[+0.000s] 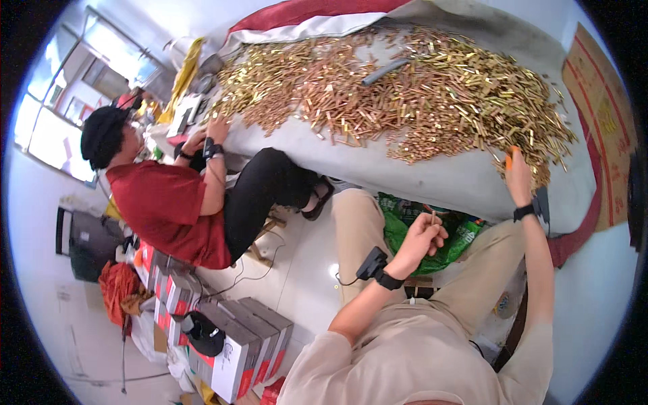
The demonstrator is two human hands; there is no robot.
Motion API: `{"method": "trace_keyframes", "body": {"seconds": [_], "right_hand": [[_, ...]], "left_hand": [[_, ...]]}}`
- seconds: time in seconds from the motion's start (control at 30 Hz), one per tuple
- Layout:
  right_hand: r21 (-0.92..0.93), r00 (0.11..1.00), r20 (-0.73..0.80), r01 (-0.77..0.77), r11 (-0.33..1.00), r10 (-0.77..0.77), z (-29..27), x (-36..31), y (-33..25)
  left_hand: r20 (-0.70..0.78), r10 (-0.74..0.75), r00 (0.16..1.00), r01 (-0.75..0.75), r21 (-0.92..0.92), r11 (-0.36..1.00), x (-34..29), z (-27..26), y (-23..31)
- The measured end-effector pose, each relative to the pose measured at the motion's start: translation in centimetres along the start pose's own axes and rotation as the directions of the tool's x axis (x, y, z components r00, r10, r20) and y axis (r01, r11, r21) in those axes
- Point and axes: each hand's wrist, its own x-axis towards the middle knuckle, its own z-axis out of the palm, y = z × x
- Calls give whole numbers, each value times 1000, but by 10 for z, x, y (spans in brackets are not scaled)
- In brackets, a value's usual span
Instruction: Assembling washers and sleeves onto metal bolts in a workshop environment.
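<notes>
A large heap of small brass- and copper-coloured metal pieces [364, 101] covers the cloth-lined table [324, 150]. My left hand [422, 237] is raised over my lap with its fingers closed. A thin, light-coloured piece [433, 217] sticks up from between its fingertips; its exact kind is too small to make out. At the heap's near right edge, my right hand [518, 177] grips an orange tool [509, 160] whose working end I cannot make out among the pieces.
A grey tube [385, 71] lies on the heap. A green plastic bag [461, 241] sits between my knees. At the left, another person in a red shirt [165, 209] works at the table. Boxes [236, 351] are stacked on the floor; flat cardboard [601, 121] leans at the right.
</notes>
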Motion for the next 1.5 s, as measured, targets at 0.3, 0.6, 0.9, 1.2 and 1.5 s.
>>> {"method": "trace_keyframes", "body": {"seconds": [0.3, 0.6, 0.9, 1.2, 1.5], "right_hand": [[746, 822, 531, -338, 574, -206, -66, -90, -127], [719, 925, 334, -127, 683, -181, -87, -107, -145], [781, 849, 522, -439, 443, -78, -96, -122, -141], [777, 831, 553, -486, 401, -66, -102, -126, -142], [803, 825, 565, -543, 244, -23, -102, -127, -140]], "left_hand": [[8, 163, 987, -161, -108, 981, 6, 13, 23], [-22, 254, 967, -254, -107, 961, 5, 27, 18], [-31, 234, 972, -233, -288, 929, 2, 18, 20], [-2, 267, 964, -261, -219, 940, -13, 18, 30], [13, 273, 962, -273, -13, 962, -20, 14, 25]]}}
